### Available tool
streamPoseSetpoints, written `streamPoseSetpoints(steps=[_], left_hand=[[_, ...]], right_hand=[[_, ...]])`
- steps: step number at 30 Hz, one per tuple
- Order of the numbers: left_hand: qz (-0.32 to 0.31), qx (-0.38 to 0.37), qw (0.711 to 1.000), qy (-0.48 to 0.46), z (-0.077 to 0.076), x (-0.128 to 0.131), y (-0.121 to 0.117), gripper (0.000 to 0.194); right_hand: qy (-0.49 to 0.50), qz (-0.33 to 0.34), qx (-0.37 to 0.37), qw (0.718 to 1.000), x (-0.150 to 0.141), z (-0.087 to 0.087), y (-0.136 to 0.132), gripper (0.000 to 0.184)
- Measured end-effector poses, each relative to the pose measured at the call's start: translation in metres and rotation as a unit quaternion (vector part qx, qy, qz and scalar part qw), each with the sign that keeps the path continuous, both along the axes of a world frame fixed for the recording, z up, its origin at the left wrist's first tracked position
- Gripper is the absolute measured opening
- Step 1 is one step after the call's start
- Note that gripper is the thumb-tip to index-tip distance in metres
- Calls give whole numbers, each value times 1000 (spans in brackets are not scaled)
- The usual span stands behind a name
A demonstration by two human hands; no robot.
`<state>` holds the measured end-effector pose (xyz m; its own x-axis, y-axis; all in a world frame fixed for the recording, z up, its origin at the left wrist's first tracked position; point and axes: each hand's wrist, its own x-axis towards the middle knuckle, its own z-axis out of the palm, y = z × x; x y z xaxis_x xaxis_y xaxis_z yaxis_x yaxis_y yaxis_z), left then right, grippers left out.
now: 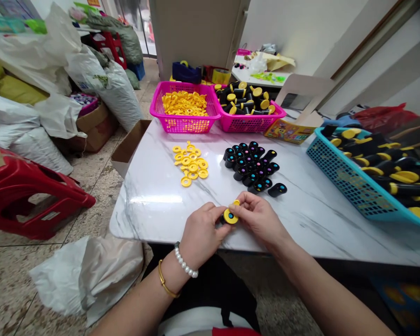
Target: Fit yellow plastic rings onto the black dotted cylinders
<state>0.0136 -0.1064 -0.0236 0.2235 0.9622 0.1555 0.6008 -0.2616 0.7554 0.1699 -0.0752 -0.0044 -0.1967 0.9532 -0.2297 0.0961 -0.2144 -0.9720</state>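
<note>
Just above the table's near edge, my left hand [202,231] is closed round a small black tube [223,218], mostly hidden by the fingers. On its end sits a yellow ring cap [230,220], with a teal spot showing through its hole. My right hand [262,218] pinches the cap's small tab between thumb and finger. Ahead and to the left lies a loose group of yellow ring caps [192,166]. Several black tubes [248,170] stand close together ahead and to the right, with teal, purple or pink spots on their ends.
At the table's back are a pink basket [187,125] of yellow pieces and another pink basket [247,123] of black-and-yellow tubes. A teal basket [339,179] of similar pieces stands right. Left of the white table [150,210] are a red stool [35,196] and sacks [114,91].
</note>
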Motion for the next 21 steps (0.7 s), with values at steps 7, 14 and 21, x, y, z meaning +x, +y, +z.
streamPoseSetpoints(steps=[7,14,21], left_hand=[[-56,-71,993,-76,13,-5,1,22],[-59,-305,917,-250,13,-5,10,34],[17,-32,994,-100,6,6,-12,33]], right_hand=[[-11,18,21,1000,0,-4,0,32],[-12,41,8,999,-1,-4,-3,30],[10,9,51,999,-3,-3,-8,31]])
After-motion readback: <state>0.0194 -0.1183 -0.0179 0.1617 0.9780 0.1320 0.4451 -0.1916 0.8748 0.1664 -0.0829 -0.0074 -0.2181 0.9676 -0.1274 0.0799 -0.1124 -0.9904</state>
